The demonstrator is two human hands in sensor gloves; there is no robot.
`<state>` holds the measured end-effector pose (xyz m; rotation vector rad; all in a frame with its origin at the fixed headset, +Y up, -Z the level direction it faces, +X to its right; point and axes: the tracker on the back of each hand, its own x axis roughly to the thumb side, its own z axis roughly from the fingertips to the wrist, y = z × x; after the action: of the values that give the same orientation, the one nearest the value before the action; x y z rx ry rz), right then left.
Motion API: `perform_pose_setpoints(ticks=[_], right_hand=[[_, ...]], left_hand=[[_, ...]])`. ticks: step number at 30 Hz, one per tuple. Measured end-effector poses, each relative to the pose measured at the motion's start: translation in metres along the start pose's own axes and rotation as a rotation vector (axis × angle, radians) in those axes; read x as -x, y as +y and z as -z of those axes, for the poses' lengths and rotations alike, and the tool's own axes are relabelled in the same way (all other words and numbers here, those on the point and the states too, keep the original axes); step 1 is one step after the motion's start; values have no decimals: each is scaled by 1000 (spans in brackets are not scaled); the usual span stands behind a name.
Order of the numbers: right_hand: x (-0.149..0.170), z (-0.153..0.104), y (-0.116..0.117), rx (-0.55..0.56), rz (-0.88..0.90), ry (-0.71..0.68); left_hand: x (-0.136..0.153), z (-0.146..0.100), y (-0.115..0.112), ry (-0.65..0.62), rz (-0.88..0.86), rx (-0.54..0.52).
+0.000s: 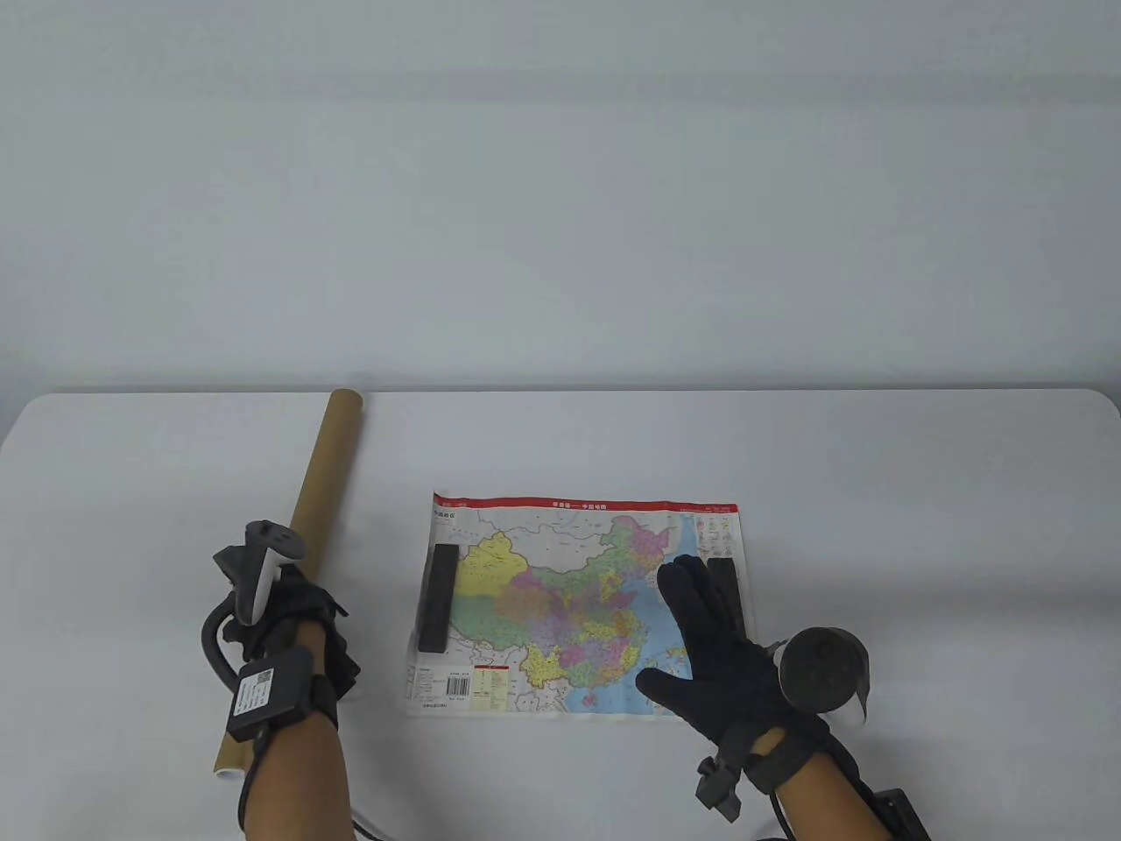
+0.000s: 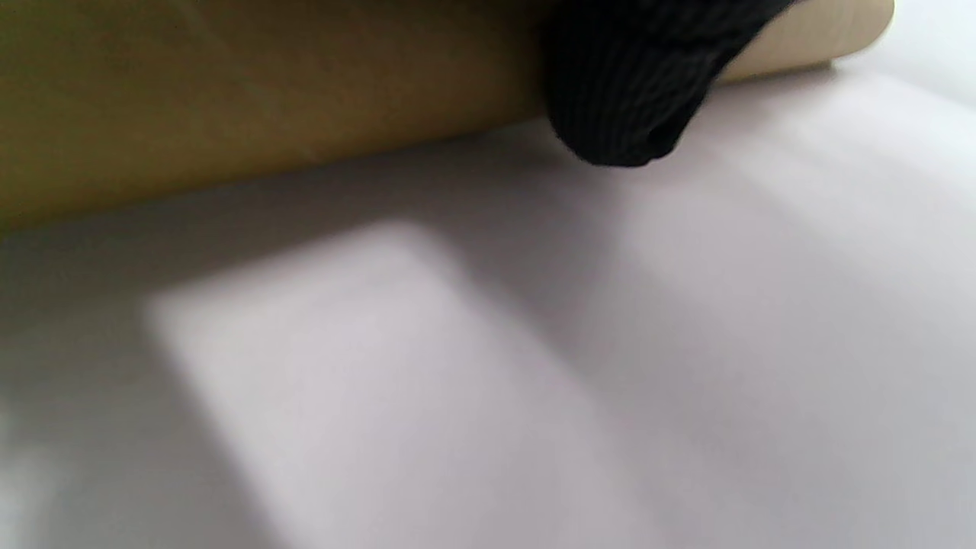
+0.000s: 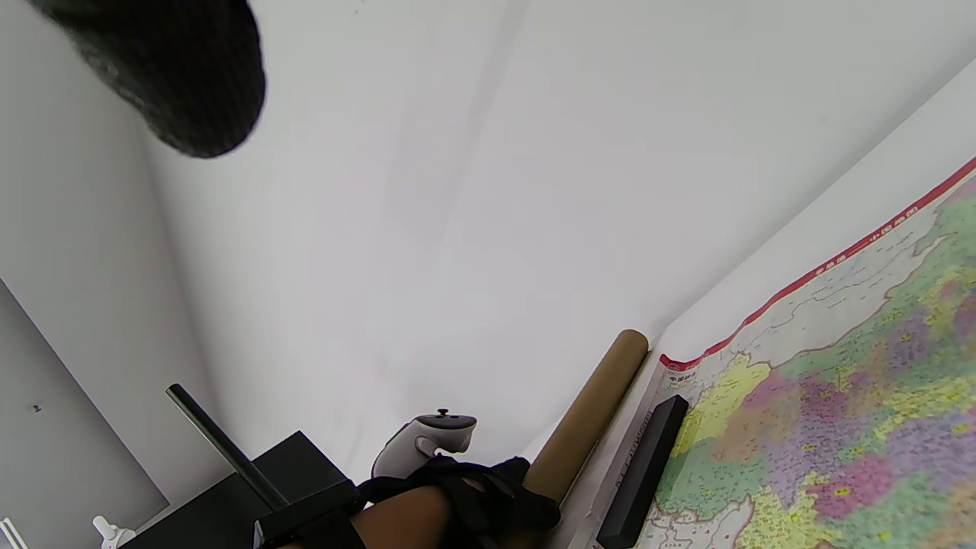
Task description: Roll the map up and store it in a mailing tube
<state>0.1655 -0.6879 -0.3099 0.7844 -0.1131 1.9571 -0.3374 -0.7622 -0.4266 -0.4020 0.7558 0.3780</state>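
Observation:
The brown mailing tube (image 1: 320, 473) lies diagonally on the table's left side. My left hand (image 1: 293, 618) grips it near its lower half; one gloved fingertip (image 2: 625, 99) lies on the tube (image 2: 229, 99) in the left wrist view. The coloured map (image 1: 569, 604) lies flat in the middle. A black bar weight (image 1: 438, 597) holds its left edge and a second one (image 1: 729, 596) its right edge. My right hand (image 1: 701, 631) is open with fingers spread over the map's right part, partly covering the right weight. The right wrist view shows the tube (image 3: 591, 412), the map (image 3: 839, 396) and the left weight (image 3: 640, 469).
The white table (image 1: 876, 455) has rounded far corners and ends at a plain white wall. A black stand with a rod (image 3: 229, 473) shows beyond my left arm in the right wrist view.

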Motion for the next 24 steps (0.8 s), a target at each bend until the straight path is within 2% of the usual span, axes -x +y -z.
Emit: perform_pose_setpoints(ticks=[2,7,12,15,17,21,24], right_hand=[[0,0,0,2,-2,1],[0,0,-2,10,3,6],[-2,0,-6,28,4,3],[-3,0,-9,41,3,0],[-4,0,-11,49,5,0],[-6,0,-17,84,17,7],[-8,-1,-25,126,45,5]], left_hand=[[0,-6,8,-41,7,-19],[-6,-34,34,-268,-132,-105],[-20,-83,50,-521,-164,-224],[-25,-113,52,-680,-209,-284],[-26,-131,49,-756,-220,-283],[-22,-157,40,-833,-204,-322],[-19,-163,32,-895,-144,-318]])
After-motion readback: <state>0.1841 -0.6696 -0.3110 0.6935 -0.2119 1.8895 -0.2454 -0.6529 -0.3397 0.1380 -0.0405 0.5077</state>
